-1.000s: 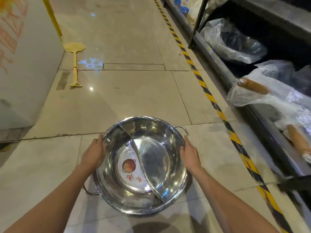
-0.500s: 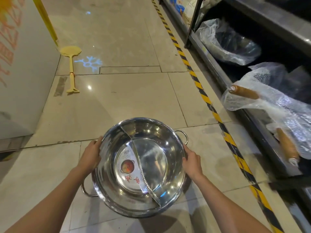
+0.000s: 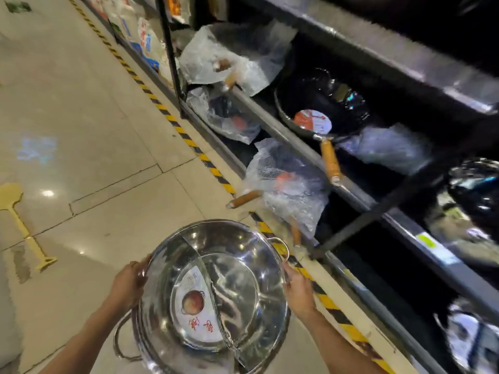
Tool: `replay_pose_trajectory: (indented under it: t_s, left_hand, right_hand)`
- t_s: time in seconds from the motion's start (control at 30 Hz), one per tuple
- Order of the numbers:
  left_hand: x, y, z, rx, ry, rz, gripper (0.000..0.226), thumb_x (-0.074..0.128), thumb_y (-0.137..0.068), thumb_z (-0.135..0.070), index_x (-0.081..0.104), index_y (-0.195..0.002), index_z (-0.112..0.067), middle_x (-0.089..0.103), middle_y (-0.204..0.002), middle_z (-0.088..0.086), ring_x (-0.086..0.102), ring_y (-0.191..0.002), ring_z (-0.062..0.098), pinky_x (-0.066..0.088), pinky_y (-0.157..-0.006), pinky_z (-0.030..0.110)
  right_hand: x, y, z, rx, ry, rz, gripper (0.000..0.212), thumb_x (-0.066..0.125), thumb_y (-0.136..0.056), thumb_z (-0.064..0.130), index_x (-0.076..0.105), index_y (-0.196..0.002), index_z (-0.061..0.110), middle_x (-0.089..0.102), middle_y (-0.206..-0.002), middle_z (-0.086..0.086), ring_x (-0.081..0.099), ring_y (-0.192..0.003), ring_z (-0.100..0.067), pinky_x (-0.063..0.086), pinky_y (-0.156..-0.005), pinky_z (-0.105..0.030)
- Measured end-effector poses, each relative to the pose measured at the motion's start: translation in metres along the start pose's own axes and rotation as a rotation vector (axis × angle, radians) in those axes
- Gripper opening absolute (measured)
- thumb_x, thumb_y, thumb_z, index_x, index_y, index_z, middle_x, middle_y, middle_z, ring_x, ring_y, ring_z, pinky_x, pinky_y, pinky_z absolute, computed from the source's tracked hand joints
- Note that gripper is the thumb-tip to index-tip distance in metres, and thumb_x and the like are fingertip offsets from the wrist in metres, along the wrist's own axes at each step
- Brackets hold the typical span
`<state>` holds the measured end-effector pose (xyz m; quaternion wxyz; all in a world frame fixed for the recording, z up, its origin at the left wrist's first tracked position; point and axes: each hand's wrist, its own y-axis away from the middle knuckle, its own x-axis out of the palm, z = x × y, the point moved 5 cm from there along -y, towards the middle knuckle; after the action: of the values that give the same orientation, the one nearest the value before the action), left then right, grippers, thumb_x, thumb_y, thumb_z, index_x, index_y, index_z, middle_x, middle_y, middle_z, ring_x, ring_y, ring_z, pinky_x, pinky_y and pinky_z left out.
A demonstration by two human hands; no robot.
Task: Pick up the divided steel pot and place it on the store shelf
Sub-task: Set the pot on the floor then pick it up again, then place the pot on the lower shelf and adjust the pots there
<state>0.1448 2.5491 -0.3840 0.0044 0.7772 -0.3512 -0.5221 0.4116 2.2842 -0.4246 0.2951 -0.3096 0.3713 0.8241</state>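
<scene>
The divided steel pot (image 3: 216,292) is a wide shiny bowl with a curved partition down its middle and a round paper label in its left half. I hold it in the air above the tiled floor, low in the view. My left hand (image 3: 129,286) grips its left rim and my right hand (image 3: 298,291) grips its right rim, just below a small loop handle. The dark metal store shelf (image 3: 359,201) runs along the right side, slanting from top centre to bottom right.
The shelf tiers hold woks with wooden handles (image 3: 330,160), several wrapped in clear plastic (image 3: 289,182), and a bare black pan (image 3: 321,103). Yellow-black hazard tape (image 3: 189,141) lines the floor by the shelf base. A yellow plastic skimmer (image 3: 24,225) lies on the floor at left.
The pot has come up off the floor in both hands. The view has swung right toward the shelf, which now fills the right half.
</scene>
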Motion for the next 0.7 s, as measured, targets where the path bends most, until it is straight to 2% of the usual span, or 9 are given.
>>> replay_pose_trajectory:
  t_s: [0.07,0.1,0.27,0.37,0.43,0.5,0.57,0.63,0.7]
  left_hand:
    - [-0.025,0.017,-0.065,0.082,-0.012,0.076,0.052,0.060,-0.083,-0.006,0.045,-0.133,-0.008,0.061,-0.098,0.027,0.058,-0.091,0.040,0.044,-0.078,0.039]
    - [-0.036,0.026,-0.096,0.117,-0.018,0.103,0.051,0.059,-0.083,-0.011,0.046,-0.132,-0.007,0.061,-0.100,0.028,0.059,-0.092,0.040,0.045,-0.081,0.039]
    - [-0.062,0.072,-0.235,0.310,-0.047,0.264,0.044,0.055,-0.085,-0.019,0.052,-0.126,-0.003,0.061,-0.107,0.030,0.058,-0.099,0.040,0.044,-0.086,0.039]
    - [-0.050,0.101,-0.298,0.413,-0.073,0.329,0.043,0.061,-0.083,-0.009,0.053,-0.124,0.002,0.061,-0.107,0.033,0.059,-0.098,0.043,0.045,-0.085,0.043]
    - [-0.037,0.121,-0.332,0.475,-0.113,0.353,0.042,0.063,-0.080,0.000,0.055,-0.121,0.004,0.063,-0.101,0.033,0.061,-0.094,0.044,0.045,-0.078,0.042]
    - [-0.021,0.138,-0.363,0.548,-0.136,0.385,0.045,0.064,-0.078,-0.003,0.055,-0.122,0.001,0.065,-0.093,0.032,0.064,-0.088,0.043,0.043,-0.070,0.038]
    - [-0.002,0.147,-0.385,0.600,-0.183,0.423,0.049,0.059,-0.078,-0.010,0.051,-0.127,-0.012,0.065,-0.091,0.030,0.063,-0.085,0.040,0.045,-0.073,0.039]
    - [0.014,0.148,-0.401,0.580,-0.216,0.435,0.053,0.055,-0.079,0.002,0.050,-0.130,-0.011,0.063,-0.087,0.021,0.060,-0.079,0.034,0.048,-0.076,0.038]
    - [0.028,0.145,-0.410,0.578,-0.248,0.424,0.054,0.056,-0.077,0.007,0.052,-0.128,-0.008,0.056,-0.076,0.011,0.053,-0.071,0.027,0.043,-0.069,0.034]
  right_hand:
    - [-0.059,0.044,-0.008,0.061,-0.015,-0.060,0.046,0.051,-0.088,0.002,0.051,-0.132,0.019,0.068,-0.116,-0.010,0.064,-0.106,-0.025,0.048,-0.086,-0.024]
    - [-0.086,0.066,-0.012,0.101,-0.015,-0.084,0.043,0.049,-0.090,0.005,0.052,-0.130,0.020,0.067,-0.118,-0.011,0.062,-0.108,-0.026,0.048,-0.087,-0.026]
    - [-0.198,0.184,-0.039,0.273,-0.112,-0.236,0.039,0.044,-0.095,0.019,0.050,-0.132,0.029,0.073,-0.101,-0.010,0.066,-0.093,-0.026,0.040,-0.066,-0.026]
    - [-0.235,0.246,-0.065,0.343,-0.203,-0.325,0.044,0.038,-0.087,0.038,0.057,-0.125,0.028,0.074,-0.100,-0.007,0.067,-0.092,-0.026,0.039,-0.066,-0.025]
    - [-0.248,0.276,-0.091,0.395,-0.250,-0.394,0.039,0.050,-0.086,0.019,0.059,-0.123,0.030,0.076,-0.096,-0.006,0.069,-0.086,-0.019,0.037,-0.061,-0.019]
    - [-0.251,0.299,-0.121,0.465,-0.312,-0.443,0.051,0.053,-0.084,0.001,0.058,-0.123,0.033,0.077,-0.090,-0.006,0.067,-0.080,-0.012,0.042,-0.061,-0.016]
    - [-0.250,0.315,-0.147,0.546,-0.384,-0.460,0.044,0.048,-0.088,0.002,0.061,-0.120,0.029,0.075,-0.087,-0.007,0.068,-0.080,-0.019,0.051,-0.071,-0.026]
    - [-0.247,0.324,-0.168,0.595,-0.403,-0.472,0.041,0.047,-0.089,0.003,0.060,-0.121,0.025,0.072,-0.088,-0.006,0.067,-0.079,-0.021,0.051,-0.071,-0.030]
    - [-0.242,0.325,-0.185,0.627,-0.389,-0.444,0.046,0.046,-0.088,0.004,0.056,-0.126,0.029,0.073,-0.091,-0.005,0.067,-0.081,-0.021,0.048,-0.068,-0.028]
